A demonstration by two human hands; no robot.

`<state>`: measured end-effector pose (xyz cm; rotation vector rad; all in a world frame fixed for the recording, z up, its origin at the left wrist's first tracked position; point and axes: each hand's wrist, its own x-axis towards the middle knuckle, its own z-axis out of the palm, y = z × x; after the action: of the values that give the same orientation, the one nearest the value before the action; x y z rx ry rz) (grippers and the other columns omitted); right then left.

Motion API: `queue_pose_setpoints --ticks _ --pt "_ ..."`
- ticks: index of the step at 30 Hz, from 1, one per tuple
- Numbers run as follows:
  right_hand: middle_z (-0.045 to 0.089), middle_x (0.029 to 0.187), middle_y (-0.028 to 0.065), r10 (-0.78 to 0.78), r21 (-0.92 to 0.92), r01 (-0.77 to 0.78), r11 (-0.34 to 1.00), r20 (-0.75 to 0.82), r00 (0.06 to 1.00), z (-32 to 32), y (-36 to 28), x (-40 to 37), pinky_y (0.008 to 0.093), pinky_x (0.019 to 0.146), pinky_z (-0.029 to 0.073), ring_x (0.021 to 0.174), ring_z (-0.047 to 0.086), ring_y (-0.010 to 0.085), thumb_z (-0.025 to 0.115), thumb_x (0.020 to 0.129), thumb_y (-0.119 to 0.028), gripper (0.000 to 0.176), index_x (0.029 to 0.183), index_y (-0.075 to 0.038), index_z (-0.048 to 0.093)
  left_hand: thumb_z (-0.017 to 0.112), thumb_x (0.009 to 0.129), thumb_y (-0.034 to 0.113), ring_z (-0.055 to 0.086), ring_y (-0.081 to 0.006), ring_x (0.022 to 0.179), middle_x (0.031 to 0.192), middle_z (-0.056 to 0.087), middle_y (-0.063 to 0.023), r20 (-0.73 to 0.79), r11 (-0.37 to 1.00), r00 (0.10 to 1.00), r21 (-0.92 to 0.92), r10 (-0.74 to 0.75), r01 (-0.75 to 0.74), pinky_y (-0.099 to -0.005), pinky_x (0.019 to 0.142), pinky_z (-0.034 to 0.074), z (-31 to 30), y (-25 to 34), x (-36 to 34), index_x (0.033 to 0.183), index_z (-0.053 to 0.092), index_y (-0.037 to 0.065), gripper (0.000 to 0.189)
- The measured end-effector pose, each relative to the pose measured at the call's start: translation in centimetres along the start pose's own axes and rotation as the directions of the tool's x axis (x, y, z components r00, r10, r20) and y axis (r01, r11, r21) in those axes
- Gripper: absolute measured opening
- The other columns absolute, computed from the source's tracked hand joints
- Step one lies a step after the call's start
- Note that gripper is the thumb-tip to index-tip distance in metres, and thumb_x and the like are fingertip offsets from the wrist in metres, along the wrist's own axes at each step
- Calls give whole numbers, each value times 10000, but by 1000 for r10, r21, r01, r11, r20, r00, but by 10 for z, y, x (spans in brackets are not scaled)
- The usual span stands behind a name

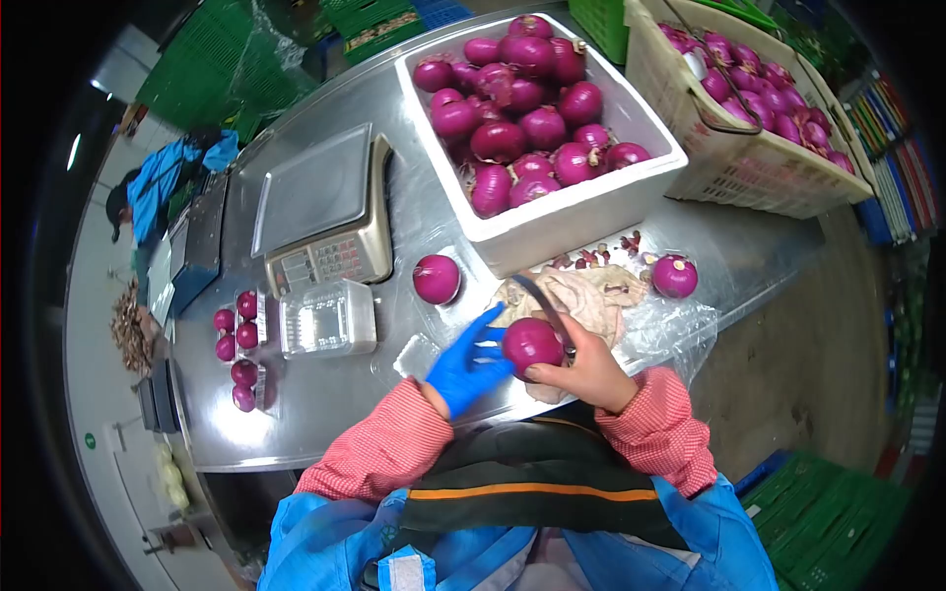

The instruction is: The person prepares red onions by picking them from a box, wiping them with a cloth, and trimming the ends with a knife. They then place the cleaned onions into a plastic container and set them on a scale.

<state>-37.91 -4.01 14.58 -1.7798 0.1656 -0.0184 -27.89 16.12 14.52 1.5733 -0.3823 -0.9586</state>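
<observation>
A peeled red onion is held in front of me above the near table edge. My right hand, bare, is closed around its right side, thumb along the bottom. From the same hand a dark, curved knife blade sticks up behind the onion; its handle is hidden. At the onion's left side is my left hand in a blue glove, fingers apart and stretched out. Beneath lies a crumpled beige cloth with onion scraps beyond it. Single onions lie left and right of it.
A white foam box full of red onions stands ahead, beside a beige crate of more onions. Leftward are a scale, clear plastic trays and packed onions. Plastic film hangs at the table's right edge.
</observation>
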Motion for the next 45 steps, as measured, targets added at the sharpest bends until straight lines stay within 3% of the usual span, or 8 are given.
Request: queue_pose_setpoints --ticks 6,13,20,23,27,35,41,45 --pt "513 970 163 -358 -601 303 739 30 933 60 -7 57 409 647 541 777 630 327 812 692 -363 752 1344 -159 498 556 964 97 615 -158 1015 1134 639 -72 -594 934 797 335 110 121 -304 823 523 -141 -74 30 1332 553 94 368" --pt "490 1033 214 -202 -683 212 699 96 975 90 7 93 435 667 538 898 608 366 781 764 -287 770 1405 -104 395 491 912 -4 599 -274 1174 1256 612 -182 -403 736 838 677 369 2 -355 1002 466 -196 -57 109 1377 514 90 475" --pt "656 796 206 165 -160 -194 968 -180 970 104 89 81 379 581 517 597 606 304 646 878 -174 443 1225 32 462 476 886 -6 665 -348 1039 1174 665 -164 -354 308 934 895 49 324 -418 928 537 -205 -24 156 1317 593 186 487" --pt "661 810 184 545 365 -542 757 107 832 109 65 90 319 440 463 496 557 186 602 901 -170 396 1199 49 462 520 891 12 710 -299 915 1115 695 -133 -327 296 886 855 -329 425 -400 772 596 -212 -9 164 1291 621 202 455" --pt "657 788 165 532 375 -492 786 -3 847 129 61 97 257 337 377 402 484 124 555 918 -87 234 1065 54 441 606 895 80 703 -207 767 957 722 -56 -294 478 832 708 -470 520 -333 628 591 -220 -19 160 1186 667 215 327" --pt "603 740 84 256 210 -206 956 -250 934 141 67 65 277 458 414 528 527 122 547 872 -52 160 1018 7 520 643 878 167 665 -297 983 1063 683 -95 -221 498 975 849 36 174 -391 862 529 -203 6 84 1107 657 181 230" --pt "605 762 38 59 -15 -59 998 18 998 162 -27 69 237 537 438 619 547 94 540 880 -17 240 1118 12 537 586 933 184 667 -281 874 971 665 -133 -395 629 868 766 299 132 -372 772 524 -243 -4 -72 1168 599 95 252" --pt "649 804 229 -104 -200 164 966 282 954 234 -60 87 368 638 527 709 664 334 586 870 -93 261 1078 52 524 518 969 177 609 -102 681 824 645 -40 -664 907 726 176 -177 382 -281 589 509 -266 -36 -190 1178 590 80 241"
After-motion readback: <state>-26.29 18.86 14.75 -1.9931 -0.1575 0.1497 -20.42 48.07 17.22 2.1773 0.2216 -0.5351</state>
